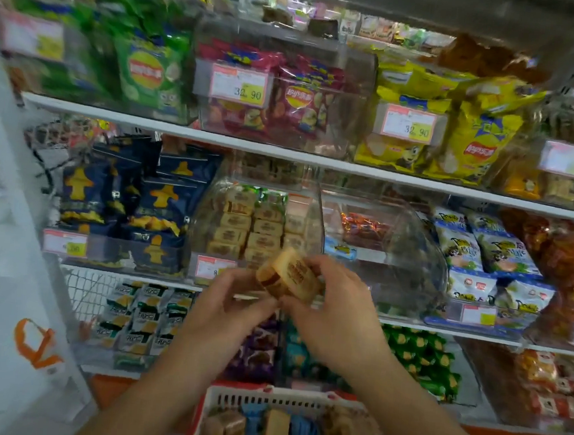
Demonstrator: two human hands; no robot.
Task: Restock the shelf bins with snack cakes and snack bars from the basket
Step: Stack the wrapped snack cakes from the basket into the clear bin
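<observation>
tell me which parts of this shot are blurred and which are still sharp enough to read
Head view: motion blur smears the top-left green chip bags and the top shelf; the price tag on the red chip bin reads 32.90; the snack cake gripped by the left hand and right hand is slightly soft; wide-angle distortion bends the shelf edge; the basket is soft at the bottom edge.

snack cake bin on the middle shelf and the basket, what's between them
In the head view, both hands, left and right, holding wrapped snack cakes before the bin, above the basket.
</observation>
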